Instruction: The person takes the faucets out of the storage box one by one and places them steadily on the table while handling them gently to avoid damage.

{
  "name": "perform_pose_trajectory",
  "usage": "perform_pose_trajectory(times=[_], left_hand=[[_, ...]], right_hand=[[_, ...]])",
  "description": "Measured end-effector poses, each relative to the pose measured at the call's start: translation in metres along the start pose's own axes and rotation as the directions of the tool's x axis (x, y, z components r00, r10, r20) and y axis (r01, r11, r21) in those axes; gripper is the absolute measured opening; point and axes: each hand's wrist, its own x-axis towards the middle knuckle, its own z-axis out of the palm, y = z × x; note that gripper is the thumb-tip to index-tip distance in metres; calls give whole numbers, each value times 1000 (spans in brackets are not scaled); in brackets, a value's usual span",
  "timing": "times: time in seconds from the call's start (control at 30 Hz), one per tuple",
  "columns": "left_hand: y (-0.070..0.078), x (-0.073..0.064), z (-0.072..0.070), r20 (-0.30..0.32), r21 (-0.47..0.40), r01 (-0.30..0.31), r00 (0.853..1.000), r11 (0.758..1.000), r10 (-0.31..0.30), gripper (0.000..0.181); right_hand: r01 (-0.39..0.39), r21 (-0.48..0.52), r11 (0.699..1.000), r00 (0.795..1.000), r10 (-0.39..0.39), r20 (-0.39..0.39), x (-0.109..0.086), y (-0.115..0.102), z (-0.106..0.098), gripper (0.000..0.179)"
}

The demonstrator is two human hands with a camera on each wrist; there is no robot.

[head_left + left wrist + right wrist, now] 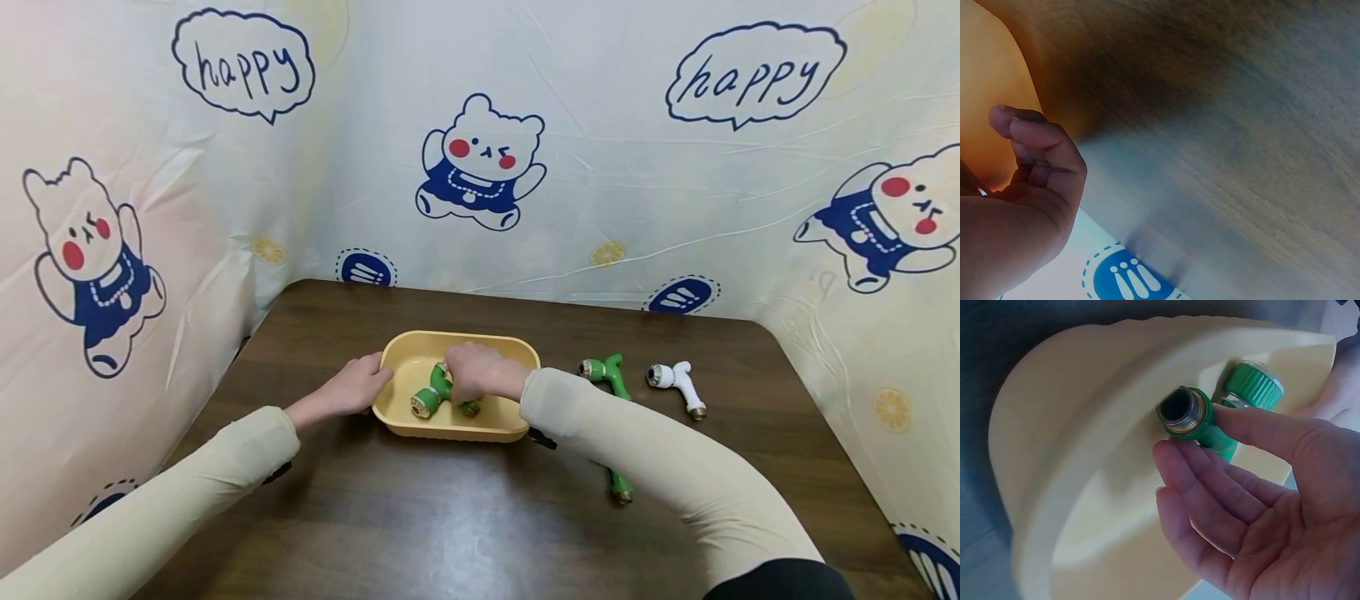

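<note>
A yellow plastic basin [450, 433] sits on the brown table. My left hand [358, 385] grips its left rim, thumb over the edge; in the left wrist view its curled fingers [1054, 150] are against the outer wall. Inside the basin, my right hand [480, 371] holds a green plastic pipe fitting [427, 402] with metal ends. Seen from the right wrist, thumb and fingers pinch the fitting near its threaded open end [1184, 414], and its ribbed green collar [1254, 385] shows behind the thumb. The hand hides part of the fitting in the head view.
Right of the basin lie another green fitting [613, 375] and a white fitting [678, 385]. Another green piece [620, 487] shows below the right forearm, which covers part of it. A printed cloth [600, 208] hangs around the table's back and sides.
</note>
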Motion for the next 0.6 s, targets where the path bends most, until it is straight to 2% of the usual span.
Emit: perform_pose_trajectory(times=[0.1, 0.17, 0.27, 0.5, 0.6], left_hand=[[12, -7, -1, -5, 2, -11, 1000, 1000, 11, 40], [27, -16, -5, -8, -3, -6, 1000, 1000, 6, 38], [37, -20, -5, -25, 10, 15, 1000, 1000, -15, 35], [42, -23, -5, -38, 30, 38, 999, 999, -37, 34], [44, -25, -5, -40, 25, 37, 999, 999, -36, 34]], right_hand=[[2, -14, 1000, 1000, -3, -7, -2, 4, 0, 24], [4, -20, 1000, 1000, -4, -14, -4, 4, -1, 21], [3, -26, 1000, 1000, -4, -19, -3, 4, 0, 21], [15, -9, 1000, 1000, -15, -5, 30, 13, 19, 21], [26, 3, 1000, 1000, -26, 3, 36, 16, 22, 18]])
